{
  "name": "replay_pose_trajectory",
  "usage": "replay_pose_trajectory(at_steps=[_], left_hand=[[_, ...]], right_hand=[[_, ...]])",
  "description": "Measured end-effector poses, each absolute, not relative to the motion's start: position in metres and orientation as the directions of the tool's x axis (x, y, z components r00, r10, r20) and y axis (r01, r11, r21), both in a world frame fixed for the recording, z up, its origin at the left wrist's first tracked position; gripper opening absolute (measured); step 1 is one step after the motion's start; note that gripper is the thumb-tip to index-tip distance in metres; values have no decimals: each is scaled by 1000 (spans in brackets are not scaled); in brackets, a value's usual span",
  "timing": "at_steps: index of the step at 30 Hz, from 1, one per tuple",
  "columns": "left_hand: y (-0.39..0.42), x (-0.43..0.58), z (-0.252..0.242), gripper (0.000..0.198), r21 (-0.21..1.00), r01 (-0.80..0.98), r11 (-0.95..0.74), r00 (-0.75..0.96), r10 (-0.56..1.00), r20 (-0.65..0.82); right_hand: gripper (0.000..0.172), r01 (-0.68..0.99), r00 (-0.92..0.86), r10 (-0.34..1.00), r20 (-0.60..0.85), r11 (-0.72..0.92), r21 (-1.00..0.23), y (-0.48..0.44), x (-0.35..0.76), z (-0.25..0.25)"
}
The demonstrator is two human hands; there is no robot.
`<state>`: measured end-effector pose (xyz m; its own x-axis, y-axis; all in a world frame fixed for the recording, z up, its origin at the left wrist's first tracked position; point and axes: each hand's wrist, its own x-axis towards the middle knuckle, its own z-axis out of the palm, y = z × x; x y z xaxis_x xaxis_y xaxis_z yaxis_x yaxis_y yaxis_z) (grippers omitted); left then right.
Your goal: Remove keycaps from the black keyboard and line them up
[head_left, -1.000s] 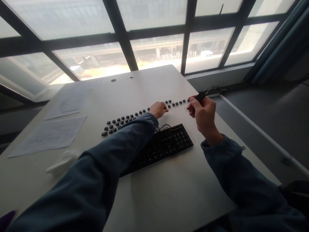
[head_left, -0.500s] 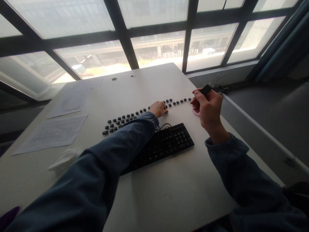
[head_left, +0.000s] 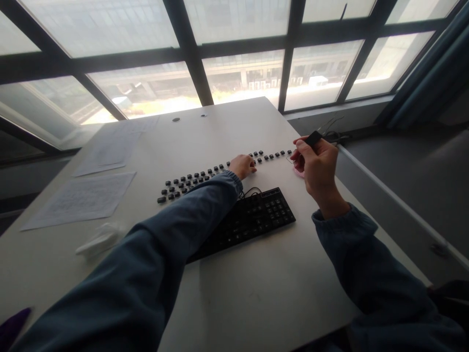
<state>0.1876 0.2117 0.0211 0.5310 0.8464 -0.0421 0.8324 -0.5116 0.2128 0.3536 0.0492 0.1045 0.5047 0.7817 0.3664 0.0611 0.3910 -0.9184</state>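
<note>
A black keyboard (head_left: 252,220) lies on the white table (head_left: 256,293), its cable looping behind it. Beyond it, several loose black keycaps (head_left: 186,180) lie in rows that run toward the right edge. My left hand (head_left: 242,166) reaches across the keyboard and rests with curled fingers among the keycaps in the middle of the row. My right hand (head_left: 318,164) is raised at the right end of the row, its fingers closed on a small black tool (head_left: 313,138) that sticks up above them. A pink object (head_left: 298,172) shows just under that hand.
Paper sheets (head_left: 82,198) lie at the left of the table, with a crumpled white tissue (head_left: 98,239) nearer me. A large window with dark frames (head_left: 190,49) stands behind the table. A ledge with cables (head_left: 335,134) runs along the right.
My right hand has lifted slightly and moved a little to the right with the black tool. My left hand stays among the keycaps.
</note>
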Motion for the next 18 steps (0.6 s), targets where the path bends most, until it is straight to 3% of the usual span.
replay_pose_trajectory(at_steps=[11, 15, 18], left_hand=[[212, 187, 23, 26, 217, 847, -485, 505, 862, -43], [210, 180, 48, 28, 226, 847, -481, 496, 868, -9], [192, 164, 80, 40, 238, 824, -514, 511, 856, 75]], right_hand=[[10, 60, 464, 808, 362, 379, -923, 51, 354, 102], [16, 87, 425, 823, 377, 377, -922, 49, 355, 104], [29, 73, 349, 864, 364, 362, -929, 47, 356, 103]])
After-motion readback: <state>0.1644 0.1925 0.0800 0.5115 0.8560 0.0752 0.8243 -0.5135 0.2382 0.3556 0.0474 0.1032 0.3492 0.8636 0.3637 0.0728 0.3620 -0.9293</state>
